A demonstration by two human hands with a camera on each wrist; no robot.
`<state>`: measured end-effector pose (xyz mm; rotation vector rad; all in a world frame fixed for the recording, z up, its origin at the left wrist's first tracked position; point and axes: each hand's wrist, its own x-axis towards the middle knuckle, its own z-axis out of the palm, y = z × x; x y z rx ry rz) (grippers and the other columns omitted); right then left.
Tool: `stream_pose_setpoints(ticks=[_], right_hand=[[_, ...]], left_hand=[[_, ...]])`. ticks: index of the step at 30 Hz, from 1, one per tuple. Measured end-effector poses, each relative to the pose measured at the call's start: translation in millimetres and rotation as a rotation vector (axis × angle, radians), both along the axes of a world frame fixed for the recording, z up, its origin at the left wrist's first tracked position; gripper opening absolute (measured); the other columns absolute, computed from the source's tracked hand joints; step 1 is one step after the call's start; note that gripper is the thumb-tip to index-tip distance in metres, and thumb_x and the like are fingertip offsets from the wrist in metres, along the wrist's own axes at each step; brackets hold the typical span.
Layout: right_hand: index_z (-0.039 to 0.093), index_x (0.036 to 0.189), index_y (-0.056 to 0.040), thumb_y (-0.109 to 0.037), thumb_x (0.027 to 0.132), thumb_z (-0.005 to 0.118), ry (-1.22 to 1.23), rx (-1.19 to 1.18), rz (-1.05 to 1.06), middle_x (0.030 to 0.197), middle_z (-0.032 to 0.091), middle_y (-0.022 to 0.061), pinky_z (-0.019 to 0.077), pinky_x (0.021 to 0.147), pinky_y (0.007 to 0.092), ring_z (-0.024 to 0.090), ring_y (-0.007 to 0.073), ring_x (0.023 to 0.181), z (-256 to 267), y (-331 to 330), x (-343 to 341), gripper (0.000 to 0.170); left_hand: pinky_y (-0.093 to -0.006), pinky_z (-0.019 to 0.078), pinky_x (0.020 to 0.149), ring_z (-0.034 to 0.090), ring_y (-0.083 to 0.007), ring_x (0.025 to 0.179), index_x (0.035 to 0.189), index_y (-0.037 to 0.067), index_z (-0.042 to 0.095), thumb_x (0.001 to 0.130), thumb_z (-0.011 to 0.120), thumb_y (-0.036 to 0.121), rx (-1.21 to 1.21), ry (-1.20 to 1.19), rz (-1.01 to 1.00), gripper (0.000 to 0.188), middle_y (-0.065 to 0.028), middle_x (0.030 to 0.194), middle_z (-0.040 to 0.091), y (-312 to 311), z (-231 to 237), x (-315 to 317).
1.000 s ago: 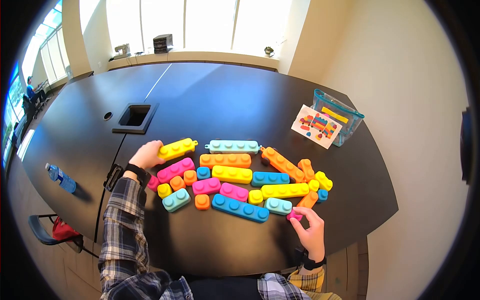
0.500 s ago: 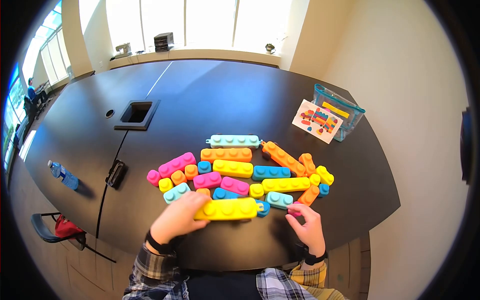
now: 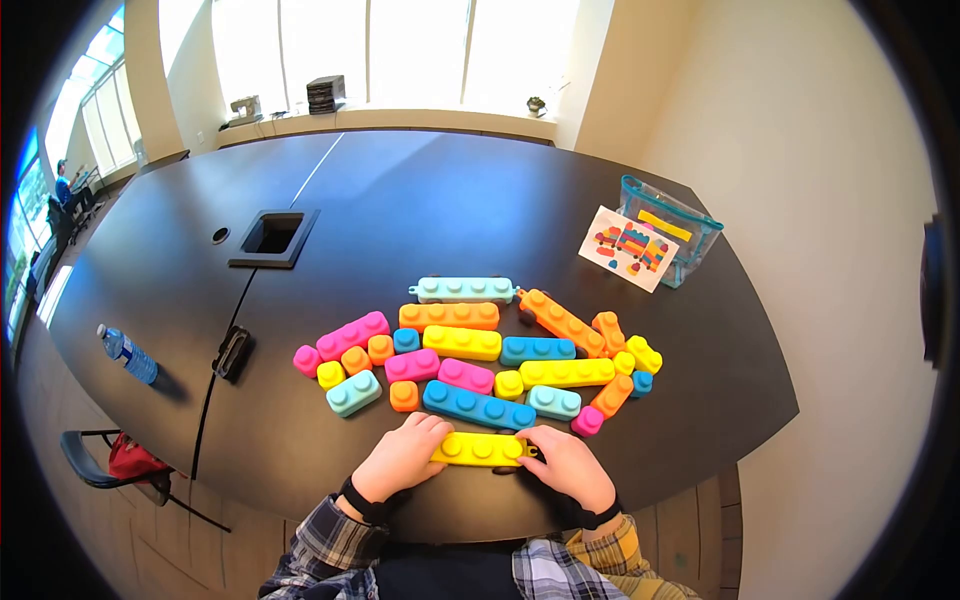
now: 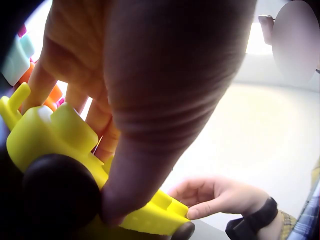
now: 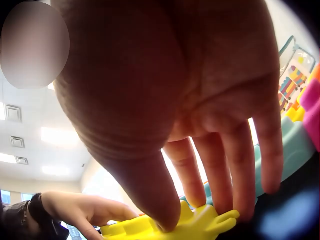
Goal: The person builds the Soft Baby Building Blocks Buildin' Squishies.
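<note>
A yellow wheeled train car base [image 3: 482, 449] with studs on top lies close to the table's near edge. At its left end my left hand [image 3: 403, 462] grips it, thumb on the near side and fingers on the far side. My right hand [image 3: 572, 468] pinches the right end, next to a small coupling hook [image 5: 227, 220]. A dark wheel [image 4: 61, 187] shows beneath the car in the left wrist view. Just beyond it lie a long blue block [image 3: 480, 407], a small orange block [image 3: 404, 397] and a magenta block [image 3: 587, 421].
Several coloured blocks spread beyond, with a light blue wheeled car [image 3: 464, 290] and an orange one [image 3: 560, 322] at the back. A picture card [image 3: 628, 248] leans on a clear pouch [image 3: 690, 250]. At left are a water bottle [image 3: 128, 354] and a black case [image 3: 233, 354].
My left hand has brought the yellow car from the back left to the near edge. The right hand has left the magenta block and taken hold of the car's right end.
</note>
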<state>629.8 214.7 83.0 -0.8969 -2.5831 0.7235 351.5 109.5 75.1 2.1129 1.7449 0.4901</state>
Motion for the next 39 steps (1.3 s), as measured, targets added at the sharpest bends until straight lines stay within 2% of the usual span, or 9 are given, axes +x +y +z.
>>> stream_pose_setpoints(ticks=[4,7,9,11,14,18,25,37,39], right_hand=[[0.067,0.117,-0.0069,-0.022,0.091,0.078,-0.018,0.051,-0.023,0.106,0.072,0.0137,0.0576,0.081,0.046,0.071,0.0372,0.097,1.1,1.8,0.1,0.032],[0.069,0.117,-0.0061,-0.02,0.09,0.079,-0.08,0.037,-0.072,0.109,0.073,0.0146,0.0581,0.086,0.0432,0.071,0.0361,0.101,5.3,-1.1,0.6,0.032],[0.07,0.114,-0.0074,-0.022,0.088,0.08,-0.052,0.104,-0.075,0.107,0.072,0.0107,0.0579,0.082,0.0439,0.071,0.034,0.098,4.2,-1.5,1.5,0.032],[0.07,0.114,-0.007,-0.021,0.088,0.081,0.01,0.106,-0.06,0.108,0.071,0.0106,0.0579,0.083,0.0436,0.071,0.0337,0.099,6.5,-3.8,0.2,0.032],[0.07,0.113,-0.0062,-0.019,0.087,0.081,0.082,0.113,-0.03,0.109,0.071,0.0105,0.0578,0.085,0.0429,0.07,0.0335,0.1,5.2,-3.0,0.6,0.031],[0.07,0.112,-0.0055,-0.016,0.087,0.081,0.059,0.101,-0.019,0.11,0.071,0.0106,0.0579,0.086,0.043,0.07,0.0341,0.1,-0.3,-2.2,-0.8,0.029],[0.07,0.113,-0.0053,-0.011,0.086,0.082,0.057,0.046,-0.031,0.11,0.071,0.0127,0.0585,0.087,0.0416,0.071,0.0361,0.102,1.6,-3.3,-1.1,0.031],[0.074,0.11,-0.0039,-0.006,0.082,0.083,0.136,0.086,-0.041,0.109,0.075,0.0132,0.0584,0.092,0.041,0.071,0.0341,0.104,3.5,-4.5,-2.6,0.029],[0.073,0.11,-0.0058,-0.009,0.084,0.081,0.121,0.12,-0.035,0.109,0.075,0.01,0.0582,0.09,0.0414,0.07,0.0325,0.103,1.8,-4.1,-2.1,0.028]], left_hand=[[-0.0428,0.0556,0.101,0.06,-0.0313,0.123,0.126,0.008,0.063,0.081,0.083,0.016,0.034,-0.019,0.033,0.05,-0.0091,0.121,0.066,2.0,-4.3,4.2],[-0.0432,0.0551,0.101,0.06,-0.032,0.123,0.127,0.007,0.063,0.081,0.084,0.018,0.038,-0.04,0.045,0.052,-0.0103,0.122,0.066,-0.7,-3.2,5.3],[-0.0433,0.0544,0.103,0.06,-0.0326,0.123,0.128,0.007,0.063,0.081,0.086,0.02,0.045,-0.058,0.05,0.054,-0.0112,0.124,0.066,-3.9,-0.7,3.4],[-0.0438,0.0537,0.105,0.059,-0.0337,0.126,0.132,0.006,0.063,0.079,0.088,0.022,0.17,-0.141,0.063,0.06,-0.0114,0.129,0.065,-9.2,2.1,-4.7],[-0.0442,0.0511,0.108,0.059,-0.0348,0.127,0.132,0.007,0.065,0.078,0.09,0.019,0.074,-0.173,0.104,0.06,-0.0123,0.13,0.066,-18.1,6.1,-17.9],[-0.0436,0.0527,0.104,0.063,-0.0354,0.12,0.127,0.006,0.068,0.078,0.09,0.016,0.084,-0.268,0.119,0.055,-0.0124,0.127,0.067,-23.0,1.3,-20.7],[-0.044,0.0533,0.102,0.064,-0.0356,0.118,0.125,0.006,0.068,0.078,0.09,0.016,0.104,-0.263,0.114,0.053,-0.0125,0.124,0.066,-21.4,2.8,-17.8],[-0.0432,0.0527,0.104,0.063,-0.035,0.121,0.128,0.006,0.069,0.078,0.091,0.017,0.149,-0.269,0.133,0.056,-0.0126,0.127,0.065,-18.9,-8.0,-12.3],[-0.0435,0.0525,0.105,0.063,-0.035,0.121,0.128,0.006,0.068,0.078,0.091,0.017,0.147,-0.262,0.129,0.056,-0.0125,0.128,0.065,-17.9,-8.9,-12.4]])
